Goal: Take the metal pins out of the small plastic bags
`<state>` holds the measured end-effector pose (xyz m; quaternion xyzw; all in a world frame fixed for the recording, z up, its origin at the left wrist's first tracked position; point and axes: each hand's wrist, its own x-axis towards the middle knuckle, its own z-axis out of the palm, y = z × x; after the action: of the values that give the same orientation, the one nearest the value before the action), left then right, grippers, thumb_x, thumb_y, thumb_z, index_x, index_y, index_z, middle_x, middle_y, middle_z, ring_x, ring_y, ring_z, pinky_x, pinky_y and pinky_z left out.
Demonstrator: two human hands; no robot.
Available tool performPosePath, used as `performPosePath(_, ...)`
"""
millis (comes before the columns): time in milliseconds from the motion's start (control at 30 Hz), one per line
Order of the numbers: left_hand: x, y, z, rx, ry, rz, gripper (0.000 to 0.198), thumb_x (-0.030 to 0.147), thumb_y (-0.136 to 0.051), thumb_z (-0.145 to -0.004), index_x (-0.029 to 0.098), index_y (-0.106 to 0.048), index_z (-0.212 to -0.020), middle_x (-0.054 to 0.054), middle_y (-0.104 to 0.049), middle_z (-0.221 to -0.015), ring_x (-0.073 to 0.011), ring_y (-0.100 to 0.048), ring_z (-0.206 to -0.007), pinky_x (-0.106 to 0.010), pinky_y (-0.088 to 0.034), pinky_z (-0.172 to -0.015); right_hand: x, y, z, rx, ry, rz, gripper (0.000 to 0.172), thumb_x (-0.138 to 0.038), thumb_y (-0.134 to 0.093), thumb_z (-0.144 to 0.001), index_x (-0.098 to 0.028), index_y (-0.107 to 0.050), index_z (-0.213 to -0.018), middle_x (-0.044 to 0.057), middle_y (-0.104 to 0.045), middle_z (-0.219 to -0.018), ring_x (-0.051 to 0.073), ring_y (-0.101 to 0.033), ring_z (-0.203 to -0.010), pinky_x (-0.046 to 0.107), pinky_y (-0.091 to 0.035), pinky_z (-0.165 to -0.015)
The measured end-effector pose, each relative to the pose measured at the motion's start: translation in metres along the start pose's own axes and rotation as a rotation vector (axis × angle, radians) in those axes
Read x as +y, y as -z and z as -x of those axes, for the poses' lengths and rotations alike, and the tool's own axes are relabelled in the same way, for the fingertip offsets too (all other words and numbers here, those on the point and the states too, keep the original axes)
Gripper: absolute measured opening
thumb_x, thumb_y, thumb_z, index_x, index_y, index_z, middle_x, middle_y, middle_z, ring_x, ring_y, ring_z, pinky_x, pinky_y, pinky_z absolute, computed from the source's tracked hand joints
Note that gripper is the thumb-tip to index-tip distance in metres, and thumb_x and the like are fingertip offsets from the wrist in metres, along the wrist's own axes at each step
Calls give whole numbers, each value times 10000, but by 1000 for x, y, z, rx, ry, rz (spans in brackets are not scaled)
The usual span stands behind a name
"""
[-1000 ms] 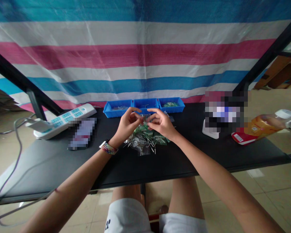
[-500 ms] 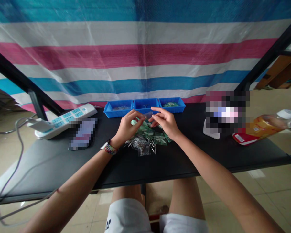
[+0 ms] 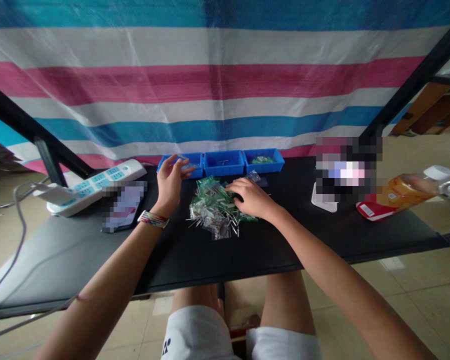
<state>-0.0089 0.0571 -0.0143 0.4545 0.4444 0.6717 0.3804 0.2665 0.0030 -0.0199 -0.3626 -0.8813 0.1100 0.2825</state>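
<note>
My left hand [image 3: 170, 182] is raised at the near side of the left blue bin [image 3: 198, 174], its fingers curled around a small clear plastic bag [image 3: 181, 157] that is hard to make out. My right hand [image 3: 253, 197] rests at the right side of a pile, with thumb and fingers apart, touching it. Green pieces in clear bags [image 3: 210, 189] make up the pile's upper part. Loose metal pins [image 3: 234, 223] and clear bags with small metal parts [image 3: 218, 227] lie at its near side. What is under my right fingers is hidden.
The middle blue bin [image 3: 223, 170] holds a small pin; the right bin [image 3: 262, 167] holds green pieces. A power strip [image 3: 97, 186] and a phone [image 3: 124, 207] lie left. A drink bottle [image 3: 401, 195] lies right. Behind hangs a striped sheet [image 3: 225, 80].
My hands have parted from over the pile, where they held a clear bag together. My left hand moved left to the left bin; my right hand lowered onto the pile.
</note>
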Motion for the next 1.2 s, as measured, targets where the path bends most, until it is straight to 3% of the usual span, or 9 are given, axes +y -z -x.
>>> performPosePath(167,-3,-7,11,-89,-81,-76,494,298,-744,-906,234,-565,-1362,-101,-737,-1252,-185,-781,-833,-353,-635,-766,5,1,0,-10,-16,46,313,-76,-743,-944,-151,-778,-1245,137,-792,-1238,301,-681,-1189,463,-525,-1091)
performPosePath(367,4,-17,29,-261,-215,-310,366,259,-665,-860,221,-617,-1221,-79,-738,-1204,-192,-779,-835,-304,-602,-690,7,1,-3,4,26,163,38,-187,-762,-997,-164,-773,-1025,102,-777,-1056,271,-665,-1034,387,-499,-946)
performPosePath(567,8,-20,37,-378,-298,-447,273,257,-644,-900,213,-637,-1169,-75,-747,-1143,-196,-761,-865,-296,-580,-698,3,-1,-6,88,2,200,176,-175,-636,-1068,-170,-714,-911,93,-750,-959,247,-661,-964,365,-456,-911)
performPosePath(700,16,-22,43,-463,-444,-539,257,319,-667,-980,200,-693,-1207,-96,-749,-1170,-226,-744,-998,-359,-611,-859,5,0,-8,273,-111,-48,164,-186,-596,-1061,-193,-702,-937,77,-763,-992,232,-690,-957,342,-479,-895)
performPosePath(800,23,-25,48,-547,-555,-591,327,366,-677,-1023,208,-711,-1307,-103,-755,-1223,-245,-733,-1088,-404,-606,-972,6,2,-10,390,-208,-354,184,-309,-600,-1048,-210,-692,-923,43,-747,-911,213,-691,-873,323,-512,-835)
performPosePath(933,28,-30,57,-574,-632,-531,466,377,-714,-1031,228,-653,-1469,-106,-776,-1285,-243,-744,-1135,-410,-608,-1019,0,5,-13,381,-284,-763,354,-572,-703,-965,-225,-699,-896,14,-705,-835,201,-673,-816,325,-575,-782)
performPosePath(1067,26,-34,64,-514,-586,-464,312,355,-737,-1024,223,-769,-1305,-85,-816,-1118,-198,-761,-965,-348,-622,-914,-8,5,-14,274,-347,-1075,450,-675,-780,-876,-240,-715,-971,8,-719,-860,193,-709,-749,364,-643,-730)
performPosePath(1200,24,-35,66,-497,-422,-331,323,378,-774,-996,206,-785,-1269,-79,-818,-1063,-189,-754,-906,-323,-625,-846,-13,4,-14,289,-359,-1130,505,-558,-886,-814,-274,-708,-1193,-6,-739,-879,189,-733,-738,360,-649,-718)
